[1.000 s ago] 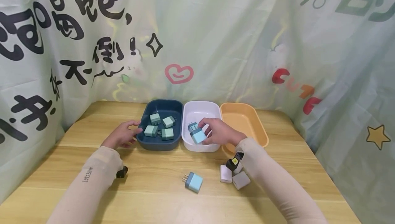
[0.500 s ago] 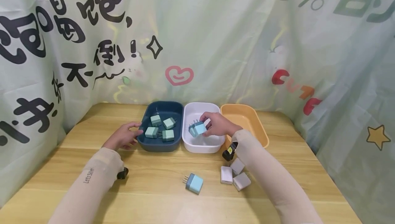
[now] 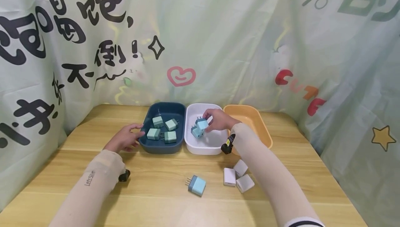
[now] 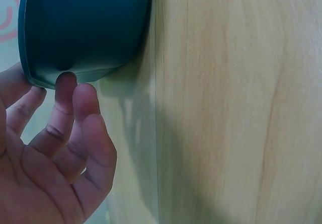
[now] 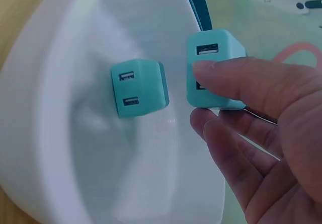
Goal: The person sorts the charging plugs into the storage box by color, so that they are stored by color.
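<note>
My right hand (image 3: 219, 119) pinches a light-blue USB charger (image 5: 229, 48) over the white tray (image 3: 204, 149), the thumb lying across its port face. Below it, a second light-blue charger (image 5: 139, 90) with two ports lies inside that tray. My left hand (image 3: 125, 137) rests against the left side of the navy tray (image 3: 162, 148), its fingers loosely bent; in the left wrist view a fingertip touches the navy tray's wall (image 4: 95, 27). Several pale-green chargers (image 3: 153, 134) lie in the navy tray. Another light-blue charger (image 3: 198, 185) lies on the table, prongs facing left.
Three white chargers (image 3: 229, 177) are grouped on the wooden table (image 3: 150, 199) near my right forearm. An orange tray (image 3: 264, 129) stands right of the white one, partly behind the right sleeve. A printed curtain (image 3: 218, 46) hangs behind the table.
My right hand has lifted the pinched charger slightly upward within the white tray's area, baring more of the charger below. The left hand has stayed at the navy tray.
</note>
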Action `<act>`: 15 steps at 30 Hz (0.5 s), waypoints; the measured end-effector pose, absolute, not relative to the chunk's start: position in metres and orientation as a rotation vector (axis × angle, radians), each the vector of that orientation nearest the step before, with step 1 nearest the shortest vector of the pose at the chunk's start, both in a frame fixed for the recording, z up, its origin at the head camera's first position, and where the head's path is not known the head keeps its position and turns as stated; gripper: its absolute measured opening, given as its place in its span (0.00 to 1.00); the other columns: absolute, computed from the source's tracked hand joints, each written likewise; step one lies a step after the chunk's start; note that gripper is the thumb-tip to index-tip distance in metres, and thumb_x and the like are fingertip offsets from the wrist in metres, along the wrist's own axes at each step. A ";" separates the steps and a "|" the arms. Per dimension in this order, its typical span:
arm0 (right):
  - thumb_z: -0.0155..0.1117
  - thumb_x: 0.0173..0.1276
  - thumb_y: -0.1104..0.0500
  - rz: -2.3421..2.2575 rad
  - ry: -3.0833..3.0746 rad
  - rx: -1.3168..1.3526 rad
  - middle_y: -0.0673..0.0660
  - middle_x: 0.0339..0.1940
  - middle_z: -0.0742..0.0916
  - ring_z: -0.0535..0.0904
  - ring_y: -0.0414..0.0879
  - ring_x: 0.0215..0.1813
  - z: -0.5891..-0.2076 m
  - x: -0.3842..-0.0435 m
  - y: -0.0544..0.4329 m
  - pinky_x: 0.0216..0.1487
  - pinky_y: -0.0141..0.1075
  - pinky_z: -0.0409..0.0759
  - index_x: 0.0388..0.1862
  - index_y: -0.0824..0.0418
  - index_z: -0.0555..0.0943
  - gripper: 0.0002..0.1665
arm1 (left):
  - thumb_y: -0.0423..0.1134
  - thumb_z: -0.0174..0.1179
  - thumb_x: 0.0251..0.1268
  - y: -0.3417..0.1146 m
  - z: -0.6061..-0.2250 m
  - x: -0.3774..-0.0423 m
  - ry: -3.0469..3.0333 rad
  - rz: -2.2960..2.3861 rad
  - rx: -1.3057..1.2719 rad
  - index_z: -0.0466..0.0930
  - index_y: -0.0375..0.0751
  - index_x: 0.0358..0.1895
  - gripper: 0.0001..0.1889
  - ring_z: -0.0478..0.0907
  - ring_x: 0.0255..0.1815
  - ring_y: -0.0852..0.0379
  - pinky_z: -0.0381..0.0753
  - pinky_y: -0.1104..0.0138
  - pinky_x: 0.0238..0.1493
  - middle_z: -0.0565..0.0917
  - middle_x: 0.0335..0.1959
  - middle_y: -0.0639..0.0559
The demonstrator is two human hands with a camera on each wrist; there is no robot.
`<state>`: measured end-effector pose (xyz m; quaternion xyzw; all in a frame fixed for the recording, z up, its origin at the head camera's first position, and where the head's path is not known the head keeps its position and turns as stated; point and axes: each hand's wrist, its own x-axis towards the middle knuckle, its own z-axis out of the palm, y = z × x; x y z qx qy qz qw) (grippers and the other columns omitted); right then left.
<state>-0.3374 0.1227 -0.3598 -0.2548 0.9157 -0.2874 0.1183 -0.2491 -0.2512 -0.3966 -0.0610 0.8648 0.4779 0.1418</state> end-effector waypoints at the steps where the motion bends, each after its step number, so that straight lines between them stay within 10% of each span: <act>1: 0.80 0.51 0.63 -0.833 2.684 -0.737 0.57 0.48 0.82 0.82 0.49 0.44 -0.360 -0.339 0.122 0.49 0.38 0.80 0.48 0.60 0.77 0.26 | 0.47 0.51 0.75 -0.251 -0.397 -0.250 2.497 1.383 -0.180 0.59 0.49 0.75 0.28 0.77 0.40 0.46 0.80 0.59 0.34 0.78 0.46 0.39; 15: 0.81 0.49 0.60 -0.765 2.684 -0.539 0.55 0.47 0.82 0.75 0.51 0.50 -0.368 -0.359 0.125 0.56 0.43 0.73 0.45 0.58 0.77 0.26 | 0.48 0.52 0.74 -0.253 -0.399 -0.251 2.495 1.383 -0.168 0.58 0.48 0.75 0.30 0.77 0.41 0.45 0.79 0.59 0.36 0.78 0.49 0.38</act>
